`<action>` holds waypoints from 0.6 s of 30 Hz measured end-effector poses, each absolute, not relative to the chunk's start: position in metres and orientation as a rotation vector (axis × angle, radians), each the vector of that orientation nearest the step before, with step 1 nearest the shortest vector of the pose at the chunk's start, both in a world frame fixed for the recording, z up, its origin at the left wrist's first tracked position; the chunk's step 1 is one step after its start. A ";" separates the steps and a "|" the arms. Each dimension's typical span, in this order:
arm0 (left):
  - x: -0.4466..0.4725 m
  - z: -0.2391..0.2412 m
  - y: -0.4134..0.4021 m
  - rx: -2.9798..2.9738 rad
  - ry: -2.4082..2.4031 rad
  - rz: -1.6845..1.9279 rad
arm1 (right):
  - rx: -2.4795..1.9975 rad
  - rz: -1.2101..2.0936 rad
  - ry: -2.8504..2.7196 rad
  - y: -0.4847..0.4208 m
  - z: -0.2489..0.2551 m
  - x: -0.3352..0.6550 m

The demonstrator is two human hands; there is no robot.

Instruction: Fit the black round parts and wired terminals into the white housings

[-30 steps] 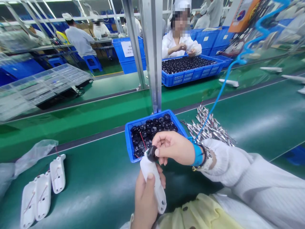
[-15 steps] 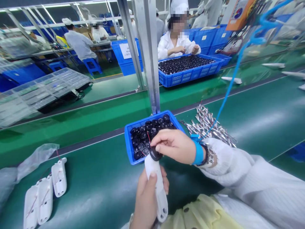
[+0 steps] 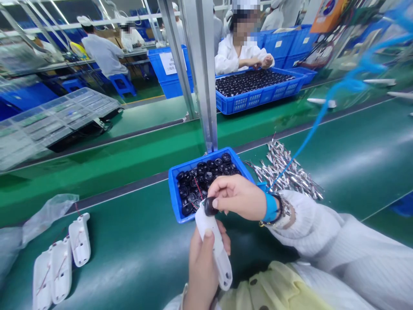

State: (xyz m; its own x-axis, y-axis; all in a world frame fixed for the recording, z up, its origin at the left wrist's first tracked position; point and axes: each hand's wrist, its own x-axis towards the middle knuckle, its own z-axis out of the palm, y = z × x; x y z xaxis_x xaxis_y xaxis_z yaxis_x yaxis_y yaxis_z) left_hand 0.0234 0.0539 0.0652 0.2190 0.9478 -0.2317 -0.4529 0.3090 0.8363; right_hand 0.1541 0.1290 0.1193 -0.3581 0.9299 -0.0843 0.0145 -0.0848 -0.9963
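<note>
A white plastic shell (image 3: 214, 252) lies clasped in the left hand (image 3: 203, 262) over the green conveyor belt (image 3: 129, 258), its top end near the blue crate (image 3: 206, 160); the right hand (image 3: 238, 198) pinches a black round part (image 3: 209, 206) against it.

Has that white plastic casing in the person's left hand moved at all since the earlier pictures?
Yes, a little: the white plastic casing now sits slightly further right, judged against the left rim of the blue plastic crate.
</note>
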 end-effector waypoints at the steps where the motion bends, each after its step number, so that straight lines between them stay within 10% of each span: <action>1: 0.024 0.064 0.054 0.718 0.845 1.101 | -1.067 1.587 -1.394 0.129 0.118 0.154; 18: 0.024 0.062 0.053 0.602 0.668 1.181 | -0.927 1.897 -1.096 0.123 0.121 0.156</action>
